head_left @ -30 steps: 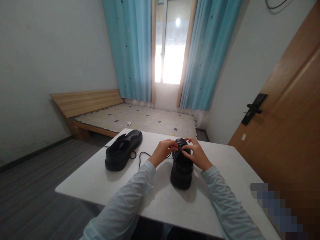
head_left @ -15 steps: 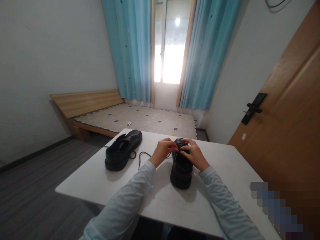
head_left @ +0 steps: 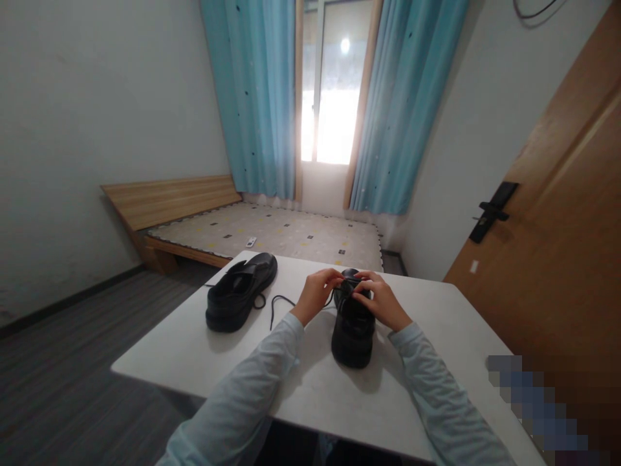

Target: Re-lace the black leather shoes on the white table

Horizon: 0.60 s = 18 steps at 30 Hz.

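A black shoe (head_left: 352, 346) stands on the white table (head_left: 310, 404) in front of me, heel towards me and toe pointing away. Over its lacing, my left hand (head_left: 317, 292) pinches a black shoelace (head_left: 279, 298), whose loose end trails left across the tabletop. My right hand (head_left: 381, 299) is closed at the right side of the lacing, its fingertips by the same lace; just what they grip is partly hidden. To the left lies a second black shoe (head_left: 230, 304), its tongue raised and a loop of lace beside it.
Beyond the table is a low bed (head_left: 272, 226) with a patterned mattress, a small white remote (head_left: 251, 242) lying on it. A wooden door (head_left: 548, 213) with a black handle stands at the right. Blue curtains (head_left: 262, 97) hang by the window.
My fingers have shifted slightly at the lacing, and a strand of lace now shows between my hands. Both shoes keep their places on the table.
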Tool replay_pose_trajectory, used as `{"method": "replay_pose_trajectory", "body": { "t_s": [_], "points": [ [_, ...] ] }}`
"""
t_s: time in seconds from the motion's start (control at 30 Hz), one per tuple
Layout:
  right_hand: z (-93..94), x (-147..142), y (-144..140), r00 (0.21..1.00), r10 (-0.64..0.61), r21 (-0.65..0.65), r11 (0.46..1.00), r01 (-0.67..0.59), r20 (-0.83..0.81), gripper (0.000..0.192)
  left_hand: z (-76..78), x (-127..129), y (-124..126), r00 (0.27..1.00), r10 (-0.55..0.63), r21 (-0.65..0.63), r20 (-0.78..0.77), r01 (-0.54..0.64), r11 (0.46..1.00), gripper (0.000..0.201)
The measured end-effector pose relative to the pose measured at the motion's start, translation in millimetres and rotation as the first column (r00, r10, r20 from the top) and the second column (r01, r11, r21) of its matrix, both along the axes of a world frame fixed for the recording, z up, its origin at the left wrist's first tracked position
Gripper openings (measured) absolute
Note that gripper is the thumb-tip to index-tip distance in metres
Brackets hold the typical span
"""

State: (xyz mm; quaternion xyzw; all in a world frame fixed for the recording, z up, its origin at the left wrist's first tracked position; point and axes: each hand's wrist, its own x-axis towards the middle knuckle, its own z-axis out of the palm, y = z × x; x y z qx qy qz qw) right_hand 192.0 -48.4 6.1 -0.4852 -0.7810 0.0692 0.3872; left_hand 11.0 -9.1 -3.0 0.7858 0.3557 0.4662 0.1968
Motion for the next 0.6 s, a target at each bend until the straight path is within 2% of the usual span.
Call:
{"method": "replay_pose_trajectory", "body": {
  "t_s": [0.2,0.4,0.6],
  "points": [
    [14.6,11.2,-6.4,0.998,0.062,-0.015,0.998,-0.062,-0.025,0.007,-4.6,-3.1,6.0,0.99,0.134,-0.037,-0.044,-0.136,0.99,0.014],
    [25.1,19.3,-11.9,0.988,0.089,-0.034,0.995,-0.094,-0.123,0.012,-8.9,-6.4,4.5,0.978,0.045,-0.149,-0.204,-0.077,0.986,0.014],
    [33.7,21.5,-18.0,0.902,0.13,-0.148,0.967,-0.206,-0.411,0.021,-15.8,-7.7,5.7,0.962,0.026,-0.166,-0.27,-0.073,0.983,0.018]
  ]
}}
